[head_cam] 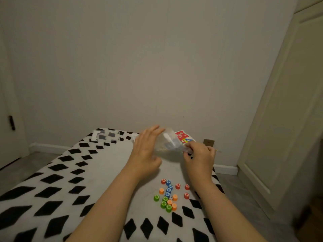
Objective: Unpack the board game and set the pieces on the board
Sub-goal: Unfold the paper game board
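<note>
While my right hand (199, 155) pinches one corner of the clear plastic bag (170, 142) and my left hand (146, 151) lies flat-fingered against its far side, I judge the bag is held up so I can check it is emptied. Game pieces (169, 194) in red, blue, orange and green sit loose on the patterned blanket (57, 182) just nearer me than the bag. Beyond the bag, the colourful board (183, 137) is mostly hidden; the bag's contents are blurred.
</note>
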`<control>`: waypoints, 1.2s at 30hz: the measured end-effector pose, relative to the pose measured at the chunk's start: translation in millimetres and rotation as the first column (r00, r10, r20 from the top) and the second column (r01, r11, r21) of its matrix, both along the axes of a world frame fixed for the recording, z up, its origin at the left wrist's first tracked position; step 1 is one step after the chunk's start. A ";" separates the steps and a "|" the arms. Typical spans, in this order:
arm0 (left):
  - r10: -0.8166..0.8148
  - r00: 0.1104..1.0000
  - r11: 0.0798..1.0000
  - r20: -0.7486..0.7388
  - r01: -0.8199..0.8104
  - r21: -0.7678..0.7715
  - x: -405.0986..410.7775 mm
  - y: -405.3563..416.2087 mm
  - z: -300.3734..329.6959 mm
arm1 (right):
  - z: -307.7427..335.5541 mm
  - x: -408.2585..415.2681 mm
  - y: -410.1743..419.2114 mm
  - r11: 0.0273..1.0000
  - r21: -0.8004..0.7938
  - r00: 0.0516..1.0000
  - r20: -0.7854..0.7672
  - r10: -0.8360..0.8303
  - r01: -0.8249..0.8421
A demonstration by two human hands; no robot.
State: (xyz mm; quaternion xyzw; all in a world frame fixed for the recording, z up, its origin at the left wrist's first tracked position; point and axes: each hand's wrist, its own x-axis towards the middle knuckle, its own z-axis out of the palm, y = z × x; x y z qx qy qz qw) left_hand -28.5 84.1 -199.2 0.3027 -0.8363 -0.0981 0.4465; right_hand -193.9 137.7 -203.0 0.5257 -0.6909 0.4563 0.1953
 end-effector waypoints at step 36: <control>0.319 0.932 0.912 0.171 -0.252 -0.324 1.7 -0.1 -1.2 | 0.2 1.8 1.9 0.978 0.167 0.990 0.086 0.110 -0.123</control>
